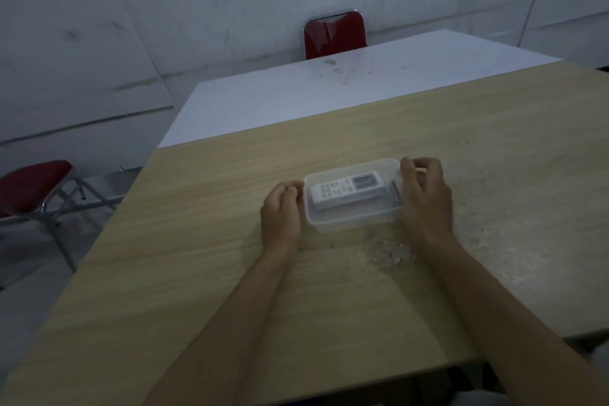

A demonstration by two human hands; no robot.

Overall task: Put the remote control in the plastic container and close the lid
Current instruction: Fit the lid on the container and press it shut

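A clear rectangular plastic container stands on the wooden table in the middle of the head view. A white remote control lies inside it, buttons up, its display toward the right. My left hand is curled against the container's left end, thumb and fingers at the rim. My right hand grips the right end, with the fingers bent over the top edge. A clear lid seems to lie over the top, but I cannot tell whether it is pressed shut.
A white table butts against the wooden one's far edge. One red chair stands behind it, another red chair at the left on the floor. A scuffed whitish patch marks the wood just in front of the container.
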